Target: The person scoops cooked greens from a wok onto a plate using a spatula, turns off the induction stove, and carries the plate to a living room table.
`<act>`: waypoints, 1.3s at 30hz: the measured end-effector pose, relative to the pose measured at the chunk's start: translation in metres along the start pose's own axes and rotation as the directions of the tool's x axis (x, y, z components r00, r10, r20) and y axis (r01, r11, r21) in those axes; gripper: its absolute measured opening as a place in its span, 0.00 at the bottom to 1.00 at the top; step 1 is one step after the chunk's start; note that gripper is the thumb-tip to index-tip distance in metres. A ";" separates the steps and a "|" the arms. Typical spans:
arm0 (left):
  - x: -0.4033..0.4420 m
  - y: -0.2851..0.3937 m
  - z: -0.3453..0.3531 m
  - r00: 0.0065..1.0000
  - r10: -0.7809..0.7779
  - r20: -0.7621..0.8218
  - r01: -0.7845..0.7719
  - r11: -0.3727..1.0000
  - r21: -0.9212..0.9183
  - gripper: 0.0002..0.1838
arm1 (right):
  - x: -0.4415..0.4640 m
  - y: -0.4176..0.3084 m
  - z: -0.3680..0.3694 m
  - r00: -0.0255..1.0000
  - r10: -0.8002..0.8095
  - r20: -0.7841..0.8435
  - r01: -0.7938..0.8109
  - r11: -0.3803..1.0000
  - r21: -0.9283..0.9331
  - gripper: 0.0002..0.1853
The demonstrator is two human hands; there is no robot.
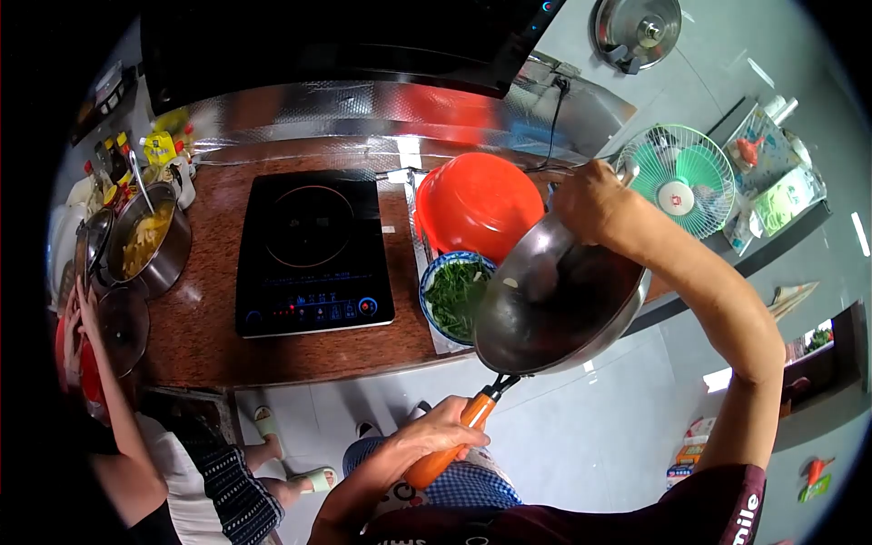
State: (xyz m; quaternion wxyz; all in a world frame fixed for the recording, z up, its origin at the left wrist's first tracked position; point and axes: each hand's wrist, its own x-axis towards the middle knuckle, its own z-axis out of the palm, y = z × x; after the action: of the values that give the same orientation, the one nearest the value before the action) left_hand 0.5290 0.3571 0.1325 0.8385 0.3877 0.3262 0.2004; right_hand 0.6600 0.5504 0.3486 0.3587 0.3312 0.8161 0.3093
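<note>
My left hand [438,438] is wrapped round the orange wooden handle [474,411] of a metal wok [581,331]. The wok is tilted in the air past the counter's right front, beside a blue-rimmed bowl of chopped greens [459,295]. Over the wok's far rim, my right hand [595,204] is closed on a metal-handled cooking utensil [629,171], whose end shows above the fist. Its head is blurred inside the wok, so I cannot tell its kind. A small pale bit of food [510,282] clings to the wok's inner wall.
A black induction cooker [313,259] lies on the brown counter [204,341]. Behind the greens sits a red plastic basin [481,200]. A pot of food [150,236] stands left, near a co-worker's hands [80,313]. At right is a green fan [677,182].
</note>
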 end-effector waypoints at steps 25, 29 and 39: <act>-0.005 0.008 0.008 0.990 -0.019 0.139 0.030 0.996 -0.079 0.11 | 0.004 0.030 0.020 0.881 -0.101 0.463 -0.125 0.894 0.431 0.12; -0.006 0.008 0.009 0.992 -0.008 0.125 0.015 0.999 -0.052 0.11 | -0.007 0.038 0.006 0.846 -0.091 0.526 -0.119 0.928 0.353 0.15; -0.008 0.011 0.007 0.990 -0.017 0.142 0.022 0.999 -0.039 0.11 | -0.039 0.026 0.044 0.999 0.027 0.029 -0.037 0.895 0.444 0.12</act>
State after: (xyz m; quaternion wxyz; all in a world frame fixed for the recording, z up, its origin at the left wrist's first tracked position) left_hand 0.5276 0.3557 0.1475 0.8693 0.3806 0.2653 0.1707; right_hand 0.7235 0.5476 0.3592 0.2773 0.4209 0.8557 0.1168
